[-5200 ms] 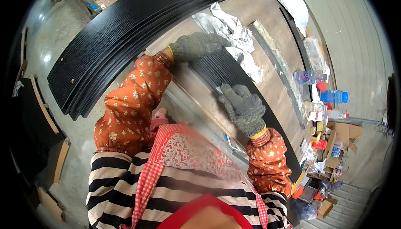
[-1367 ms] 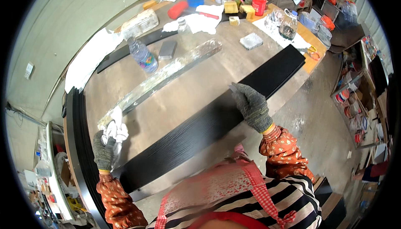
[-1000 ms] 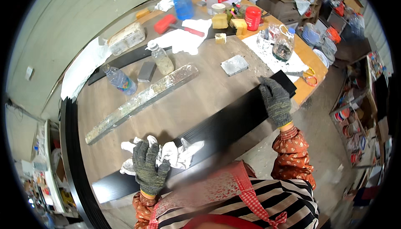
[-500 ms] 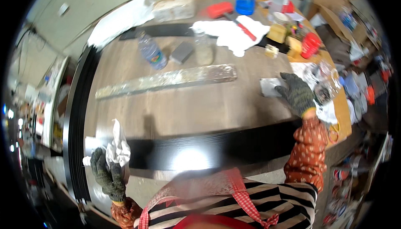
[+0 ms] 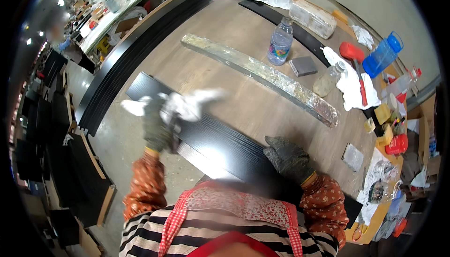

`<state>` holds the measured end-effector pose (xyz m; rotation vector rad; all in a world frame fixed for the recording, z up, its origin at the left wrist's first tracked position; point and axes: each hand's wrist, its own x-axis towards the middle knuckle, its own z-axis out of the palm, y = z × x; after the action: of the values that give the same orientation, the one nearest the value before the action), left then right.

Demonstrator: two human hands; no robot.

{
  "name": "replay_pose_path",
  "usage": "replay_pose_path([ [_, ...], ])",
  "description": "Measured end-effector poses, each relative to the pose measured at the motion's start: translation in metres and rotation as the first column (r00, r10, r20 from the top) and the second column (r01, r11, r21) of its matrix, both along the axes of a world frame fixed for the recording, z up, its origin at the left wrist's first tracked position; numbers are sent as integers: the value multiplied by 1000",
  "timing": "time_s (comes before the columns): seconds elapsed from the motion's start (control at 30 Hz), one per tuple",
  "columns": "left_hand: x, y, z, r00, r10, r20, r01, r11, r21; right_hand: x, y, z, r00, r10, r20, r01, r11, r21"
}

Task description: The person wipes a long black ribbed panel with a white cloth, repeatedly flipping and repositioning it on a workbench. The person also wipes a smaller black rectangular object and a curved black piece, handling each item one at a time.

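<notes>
A long black board (image 5: 225, 137) with a glossy grain lies along the near edge of the table. My left hand (image 5: 158, 128), in a dark knit glove, grips a white cloth (image 5: 185, 107) over the board's left part; motion blurs hand and cloth. Gloved as well, my right hand (image 5: 290, 159) rests on the board's far edge farther right, fingers extended and nothing in them. Right of it on the table lies a flat grey block (image 5: 352, 157).
Beyond the board stretches a long stained bar (image 5: 262, 76). Behind it stand a clear water bottle (image 5: 280, 41), a dark grey block (image 5: 303, 66) and a cloudy bottle (image 5: 328, 80). A red-headed mallet (image 5: 358, 69) lies on white cloth. Black strips (image 5: 136, 60) are stacked at left.
The view has turned left. My right hand has left the flat grey block and come onto the board. My left hand has carried the white cloth over the board's left part.
</notes>
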<state>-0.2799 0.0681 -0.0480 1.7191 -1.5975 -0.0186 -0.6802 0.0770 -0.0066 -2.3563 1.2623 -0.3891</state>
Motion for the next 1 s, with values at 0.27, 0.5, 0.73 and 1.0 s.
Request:
replay_pose_path([
  [0.27,240,17,-91,750,594,-290,-619,785,7,-18,-75,17,987,-48,-153,-25,895,-446],
  [0.5,147,102,-28,883,410,230,-379,910,-165,1,-230,22,837,-500,-221,432,853,-294],
  [0.73,115,121,35,917,82,390,-171,965,199,-1,-281,-15,718,-601,-351,497,796,-346],
  [1.0,94,95,81,898,-253,360,110,921,373,-4,-235,21,640,-768,-34,730,622,-283],
])
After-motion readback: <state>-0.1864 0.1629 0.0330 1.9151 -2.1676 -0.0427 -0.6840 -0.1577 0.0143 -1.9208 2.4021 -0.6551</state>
